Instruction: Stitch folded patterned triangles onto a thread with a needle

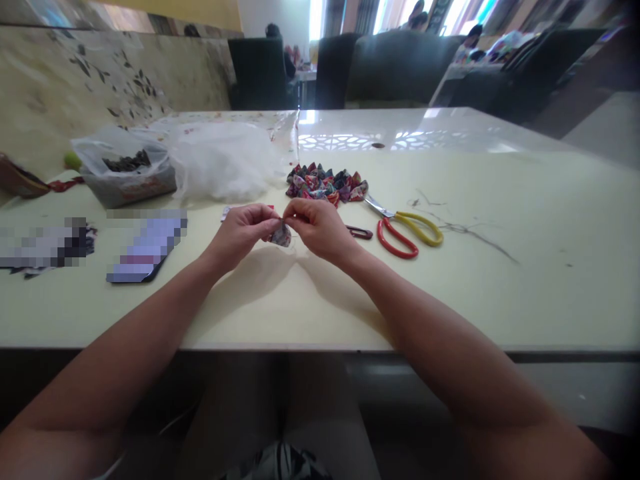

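A small grey patterned fabric piece (pixel 281 235) is pinched at its top edge between the fingertips of both hands, above the table. My left hand (pixel 247 227) is closed on its left side. From the right, my right hand (pixel 319 228) grips the same edge, its thumb and fingers pressed together. Whether a needle is between the fingers is too small to tell. Just beyond the hands lies a heap of folded, pointed fabric pieces (pixel 327 185) in mixed floral prints. A dark brown handled tool (pixel 361 232) shows partly behind my right hand.
Scissors (pixel 400 233) with red and yellow handles lie right of the hands, near loose threads (pixel 465 230). On the left are a phone (pixel 145 250), a bag-lined box (pixel 135 187) of dark bits and a bag of white stuffing (pixel 225 160). Chairs and people are beyond the table.
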{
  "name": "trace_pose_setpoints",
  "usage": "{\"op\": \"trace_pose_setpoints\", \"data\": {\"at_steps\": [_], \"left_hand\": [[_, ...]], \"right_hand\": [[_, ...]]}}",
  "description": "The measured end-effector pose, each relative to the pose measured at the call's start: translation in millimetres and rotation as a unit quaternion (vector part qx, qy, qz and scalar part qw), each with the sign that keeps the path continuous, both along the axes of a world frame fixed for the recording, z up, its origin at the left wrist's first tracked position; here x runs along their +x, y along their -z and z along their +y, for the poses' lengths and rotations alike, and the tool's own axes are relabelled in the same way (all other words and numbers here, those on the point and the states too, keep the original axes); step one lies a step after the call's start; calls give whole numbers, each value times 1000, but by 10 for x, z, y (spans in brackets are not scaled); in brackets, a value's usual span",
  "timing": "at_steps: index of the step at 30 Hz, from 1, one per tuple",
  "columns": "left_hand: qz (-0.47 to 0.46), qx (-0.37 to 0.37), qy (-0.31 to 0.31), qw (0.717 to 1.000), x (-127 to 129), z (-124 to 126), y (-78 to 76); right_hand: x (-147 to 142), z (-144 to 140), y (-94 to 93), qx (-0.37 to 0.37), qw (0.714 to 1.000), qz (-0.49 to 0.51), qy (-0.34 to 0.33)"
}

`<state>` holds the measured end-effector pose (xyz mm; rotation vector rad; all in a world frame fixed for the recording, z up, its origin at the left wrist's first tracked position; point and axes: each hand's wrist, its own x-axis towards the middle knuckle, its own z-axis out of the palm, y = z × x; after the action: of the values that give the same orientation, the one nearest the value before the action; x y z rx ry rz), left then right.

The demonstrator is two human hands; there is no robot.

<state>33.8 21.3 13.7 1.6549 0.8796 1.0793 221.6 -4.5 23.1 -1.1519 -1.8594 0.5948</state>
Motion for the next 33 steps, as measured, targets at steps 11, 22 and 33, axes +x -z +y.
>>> {"op": "trace_pose_setpoints", "data": {"at_steps": [11, 22, 33], "left_hand": [[-10, 11, -14, 1000, -10, 26, 29], [-2, 3, -9, 1000, -14, 21, 21], [3, 9, 9, 1000, -11, 32, 31]], "right_hand": [[2, 5, 4, 7, 1000, -2, -1], [20, 26, 12, 27, 999, -18, 26], [24, 48, 23, 9, 999, -30, 13]]}}
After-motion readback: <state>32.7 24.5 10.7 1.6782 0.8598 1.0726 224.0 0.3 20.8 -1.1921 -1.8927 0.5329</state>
